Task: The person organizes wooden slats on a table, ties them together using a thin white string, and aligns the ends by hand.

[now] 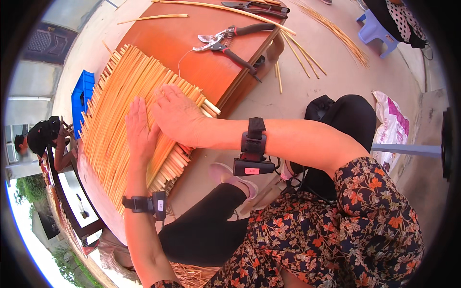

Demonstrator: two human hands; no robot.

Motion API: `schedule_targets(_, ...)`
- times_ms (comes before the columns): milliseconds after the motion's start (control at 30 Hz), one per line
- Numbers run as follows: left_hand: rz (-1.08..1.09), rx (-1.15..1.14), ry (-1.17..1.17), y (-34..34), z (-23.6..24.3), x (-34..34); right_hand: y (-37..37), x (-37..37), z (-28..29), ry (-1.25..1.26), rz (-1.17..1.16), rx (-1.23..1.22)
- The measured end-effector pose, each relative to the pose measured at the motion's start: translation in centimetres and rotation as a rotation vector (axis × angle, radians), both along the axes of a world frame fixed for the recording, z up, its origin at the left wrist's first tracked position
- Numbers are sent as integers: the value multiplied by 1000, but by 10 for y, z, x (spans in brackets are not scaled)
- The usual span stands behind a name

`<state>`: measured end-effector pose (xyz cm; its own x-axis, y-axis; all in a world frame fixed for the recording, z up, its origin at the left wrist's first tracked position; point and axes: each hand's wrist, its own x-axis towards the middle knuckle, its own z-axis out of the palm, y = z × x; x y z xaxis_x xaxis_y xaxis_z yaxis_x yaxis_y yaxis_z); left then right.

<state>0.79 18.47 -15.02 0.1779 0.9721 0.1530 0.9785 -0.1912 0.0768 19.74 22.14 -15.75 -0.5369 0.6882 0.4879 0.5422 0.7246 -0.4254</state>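
Here, the left hand (142, 128) and the right hand (176, 114) lie nearly flat, gripping nothing, upon sticks (120, 91) seeming light, stiff, best grasped by the ends (210, 107) beside the right hand.

Shears (221, 47) on table (211, 77), right of stick bundle (127, 91)

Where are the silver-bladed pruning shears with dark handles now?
In the head view, the pruning shears lie at upper centre on the glossy orange-brown table, beyond and right of the bare right hand.
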Motion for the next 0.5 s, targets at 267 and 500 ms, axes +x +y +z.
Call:
schedule_targets(267,23,-45,13,16,1,11,18,12,-27,-20,6,78)
schedule_targets(500,24,-79,34,16,7,22,20,22,-24,-60,53,53)
